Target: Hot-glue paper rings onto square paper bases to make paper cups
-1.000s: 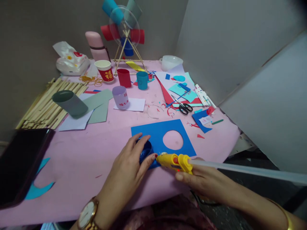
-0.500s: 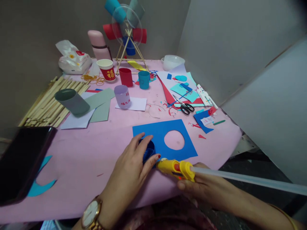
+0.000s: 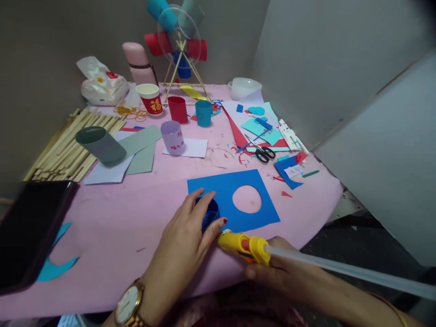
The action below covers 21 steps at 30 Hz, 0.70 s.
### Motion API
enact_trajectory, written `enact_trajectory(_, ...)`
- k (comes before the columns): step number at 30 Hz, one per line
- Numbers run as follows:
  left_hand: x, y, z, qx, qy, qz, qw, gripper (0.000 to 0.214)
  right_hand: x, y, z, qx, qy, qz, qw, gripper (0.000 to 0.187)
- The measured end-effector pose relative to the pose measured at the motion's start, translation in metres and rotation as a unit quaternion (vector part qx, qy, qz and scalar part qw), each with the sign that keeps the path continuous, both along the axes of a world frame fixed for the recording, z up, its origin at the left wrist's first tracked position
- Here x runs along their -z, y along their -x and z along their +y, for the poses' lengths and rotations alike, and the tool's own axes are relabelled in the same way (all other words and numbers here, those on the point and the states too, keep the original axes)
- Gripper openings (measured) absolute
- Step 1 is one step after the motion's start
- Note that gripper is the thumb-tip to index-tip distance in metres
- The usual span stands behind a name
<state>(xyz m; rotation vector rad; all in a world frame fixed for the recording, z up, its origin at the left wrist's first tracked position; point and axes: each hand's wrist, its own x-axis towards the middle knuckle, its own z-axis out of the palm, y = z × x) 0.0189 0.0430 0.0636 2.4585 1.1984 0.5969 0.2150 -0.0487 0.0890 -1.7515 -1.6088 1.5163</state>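
My left hand (image 3: 190, 229) is closed around a small dark blue paper cup (image 3: 211, 212), which stands on a blue paper sheet (image 3: 247, 177) with a round hole cut in it. In my right hand (image 3: 277, 268) is a yellow hot glue gun (image 3: 243, 245), with a long translucent glue stick (image 3: 340, 265) trailing out of its back to the right. The gun's nozzle end is low beside the cup, close to my left thumb. Whether it touches the cup I cannot tell, as the fingers partly hide that spot.
Black-handled scissors (image 3: 264, 153) and paper scraps lie at the right. Paper cups in red (image 3: 177, 110), teal (image 3: 203, 113), lilac (image 3: 173, 137) and grey (image 3: 100, 145) stand further back. A stick-framed wheel (image 3: 180, 45) rises behind. Wooden sticks (image 3: 68, 147) and a black tablet (image 3: 34, 231) occupy the left.
The glue gun and my right hand have shifted slightly left and down, and the glue stick tilts more. My left hand keeps its hold on the blue cup.
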Motion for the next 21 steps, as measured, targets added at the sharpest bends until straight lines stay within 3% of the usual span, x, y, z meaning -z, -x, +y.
enact_trajectory(5, -0.0017, 0.0013, -0.0002, 0.003, 0.008, -0.005, 1.0, 0.048, -0.0067, 0.006, 0.0028, -0.028, -0.04, -0.021, 0.999, 0.027)
enact_trajectory(9, -0.003, 0.0021, 0.0, 0.0, 0.021, -0.008, 1.0, 0.047, -0.0068, 0.007, 0.004, -0.006, -0.049, -0.04, 0.998, 0.031)
enact_trajectory(15, -0.0034, 0.0005, 0.0007, -0.003, 0.02, -0.011, 1.0, 0.046, -0.0028, 0.0054, 0.003, -0.04, -0.045, 0.021, 0.998, 0.022)
enact_trajectory(21, -0.0027, -0.0003, -0.0001, -0.002, 0.02, -0.009, 1.0, 0.045, -0.0007, 0.0059, 0.0019, -0.025, -0.051, 0.031, 0.998, 0.019)
